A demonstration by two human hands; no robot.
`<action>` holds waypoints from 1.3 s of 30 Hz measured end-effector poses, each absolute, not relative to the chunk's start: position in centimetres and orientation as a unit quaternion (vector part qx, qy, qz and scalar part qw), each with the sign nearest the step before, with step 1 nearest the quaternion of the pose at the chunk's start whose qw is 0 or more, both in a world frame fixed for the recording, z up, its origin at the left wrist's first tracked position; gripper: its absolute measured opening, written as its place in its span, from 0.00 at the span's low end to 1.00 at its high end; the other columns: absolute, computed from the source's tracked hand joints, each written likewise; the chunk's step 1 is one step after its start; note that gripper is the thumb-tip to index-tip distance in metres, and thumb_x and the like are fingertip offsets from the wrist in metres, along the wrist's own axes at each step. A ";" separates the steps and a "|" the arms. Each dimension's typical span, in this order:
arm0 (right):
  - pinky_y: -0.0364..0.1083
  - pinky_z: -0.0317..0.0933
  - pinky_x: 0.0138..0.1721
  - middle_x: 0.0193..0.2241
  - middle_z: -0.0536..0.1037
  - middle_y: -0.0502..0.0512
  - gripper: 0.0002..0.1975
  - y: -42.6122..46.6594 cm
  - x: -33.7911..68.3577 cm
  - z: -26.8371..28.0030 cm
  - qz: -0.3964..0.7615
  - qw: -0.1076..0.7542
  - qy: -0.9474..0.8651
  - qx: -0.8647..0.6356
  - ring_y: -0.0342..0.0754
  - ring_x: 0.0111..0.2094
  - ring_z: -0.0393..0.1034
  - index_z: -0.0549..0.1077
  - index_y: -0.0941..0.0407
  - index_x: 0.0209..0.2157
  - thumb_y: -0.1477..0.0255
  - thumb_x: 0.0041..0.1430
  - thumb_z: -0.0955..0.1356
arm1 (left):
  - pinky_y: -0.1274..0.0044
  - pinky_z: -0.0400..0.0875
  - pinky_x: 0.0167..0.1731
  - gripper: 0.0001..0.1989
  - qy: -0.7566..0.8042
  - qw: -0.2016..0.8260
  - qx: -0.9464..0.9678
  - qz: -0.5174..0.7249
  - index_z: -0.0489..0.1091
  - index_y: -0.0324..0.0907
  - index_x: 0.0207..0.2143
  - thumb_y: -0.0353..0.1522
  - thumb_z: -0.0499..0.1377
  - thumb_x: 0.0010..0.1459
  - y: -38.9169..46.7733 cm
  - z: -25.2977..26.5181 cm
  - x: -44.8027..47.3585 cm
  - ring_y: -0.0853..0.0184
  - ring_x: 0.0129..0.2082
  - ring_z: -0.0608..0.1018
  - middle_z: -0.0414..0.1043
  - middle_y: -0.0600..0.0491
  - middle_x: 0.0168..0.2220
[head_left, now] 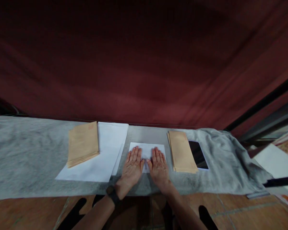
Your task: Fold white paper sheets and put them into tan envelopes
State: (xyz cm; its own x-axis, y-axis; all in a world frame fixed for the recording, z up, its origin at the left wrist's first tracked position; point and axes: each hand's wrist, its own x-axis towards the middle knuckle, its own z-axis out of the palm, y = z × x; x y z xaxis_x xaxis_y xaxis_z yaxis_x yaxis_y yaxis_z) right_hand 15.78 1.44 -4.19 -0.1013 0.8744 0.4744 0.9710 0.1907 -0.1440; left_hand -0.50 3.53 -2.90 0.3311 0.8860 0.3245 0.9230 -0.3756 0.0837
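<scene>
A small white sheet of paper (pixel 147 147), seemingly folded, lies flat in front of me. My left hand (pixel 132 164) rests palm down on its left part, fingers stretched out. On the right part my right hand (pixel 159 166) lies the same way, fingers flat and pointing forward. The two thumbs almost meet near the paper's middle. Both palms cover much of the sheet. Close to my right hand is a stack of brown envelopes (pixel 182 151). Larger white sheets (pixel 110 147) lie left of my left hand, with another pile of brown envelopes (pixel 83 142) on them.
A grey cloth (pixel 26 153) covers the long narrow table. A dark-screened tablet or phone (pixel 198 155) lies partly under the right envelopes. Behind the table hangs a dark red curtain (pixel 144 80). A white board-like object (pixel 278 161) stands at the far right. The floor is tiled (pixel 33 212).
</scene>
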 end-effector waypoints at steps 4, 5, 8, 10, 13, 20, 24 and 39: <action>0.58 0.53 0.63 0.66 0.57 0.71 0.31 1.1 16.4 -4.3 -0.125 0.240 -0.722 -0.637 0.59 0.67 0.54 0.53 0.65 0.68 0.60 0.72 0.57 | 0.61 0.53 0.66 0.30 -0.586 0.049 -0.792 -0.166 0.56 0.29 0.66 0.38 0.45 0.68 3.7 -3.1 -1.5 0.54 0.69 0.56 0.53 0.35 0.68; 0.58 0.53 0.63 0.67 0.57 0.71 0.32 1.0 16.6 -4.3 -0.129 0.241 -0.721 -0.637 0.59 0.67 0.53 0.52 0.65 0.68 0.60 0.72 0.58 | 0.60 0.54 0.66 0.30 -0.593 0.043 -0.786 -0.171 0.56 0.28 0.65 0.38 0.45 0.68 3.8 -3.3 -1.7 0.53 0.68 0.57 0.53 0.34 0.68; 0.59 0.54 0.62 0.66 0.57 0.71 0.33 0.8 17.1 -4.2 -0.139 0.248 -0.715 -0.639 0.59 0.67 0.54 0.46 0.65 0.70 0.61 0.72 0.57 | 0.59 0.55 0.65 0.30 -0.613 0.014 -0.766 -0.192 0.57 0.26 0.65 0.37 0.46 0.67 4.0 -3.4 -2.1 0.50 0.68 0.59 0.54 0.32 0.67; 0.59 0.54 0.62 0.66 0.57 0.72 0.34 0.7 17.3 -4.0 -0.137 0.248 -0.711 -0.643 0.60 0.67 0.54 0.45 0.65 0.70 0.61 0.72 0.57 | 0.59 0.56 0.65 0.29 -0.619 -0.019 -0.755 -0.213 0.57 0.25 0.64 0.35 0.46 0.66 4.2 -3.2 -2.3 0.50 0.67 0.60 0.55 0.32 0.67; 0.61 0.52 0.63 0.67 0.56 0.70 0.33 0.3 17.1 -3.5 -0.110 0.233 -0.723 -0.641 0.60 0.67 0.52 0.46 0.64 0.70 0.62 0.71 0.58 | 0.60 0.60 0.63 0.28 -0.625 -0.099 -0.732 -0.252 0.59 0.27 0.63 0.34 0.48 0.64 4.6 -2.4 -2.8 0.52 0.65 0.64 0.61 0.33 0.64; 0.60 0.45 0.67 0.68 0.56 0.65 0.32 -1.4 14.9 -2.4 -0.017 0.195 -0.783 -0.591 0.57 0.68 0.51 0.52 0.62 0.68 0.59 0.71 0.58 | 0.66 0.72 0.49 0.27 -0.645 -0.311 -0.594 -0.367 0.67 0.39 0.57 0.35 0.60 0.55 5.6 -0.1 -4.2 0.57 0.48 0.78 0.75 0.43 0.50; 0.62 0.44 0.67 0.69 0.53 0.67 0.39 -2.0 14.5 -1.6 0.017 0.190 -0.795 -0.576 0.59 0.69 0.47 0.50 0.62 0.69 0.52 0.67 0.61 | 0.73 0.74 0.38 0.34 -0.642 -0.458 -0.432 -0.437 0.65 0.40 0.59 0.30 0.64 0.47 5.7 1.4 -4.0 0.63 0.35 0.79 0.76 0.50 0.41; 0.51 0.63 0.57 0.50 0.79 0.55 0.25 1.5 15.1 5.2 0.471 0.658 -0.304 -0.502 0.52 0.54 0.71 0.73 0.55 0.53 0.53 0.64 0.64 | 0.73 0.74 0.46 0.36 -0.498 -0.679 -0.228 -0.489 0.61 0.45 0.62 0.32 0.69 0.53 3.7 4.0 -0.5 0.60 0.52 0.77 0.75 0.45 0.51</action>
State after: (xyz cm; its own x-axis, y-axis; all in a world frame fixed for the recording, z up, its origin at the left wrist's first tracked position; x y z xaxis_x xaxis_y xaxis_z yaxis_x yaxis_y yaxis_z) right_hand 15.13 1.54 5.18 0.3713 0.9255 -0.0739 -0.3156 0.0509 -0.9475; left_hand -0.47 3.68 3.99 0.0268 0.8906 -0.4541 -0.4376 0.4188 0.7957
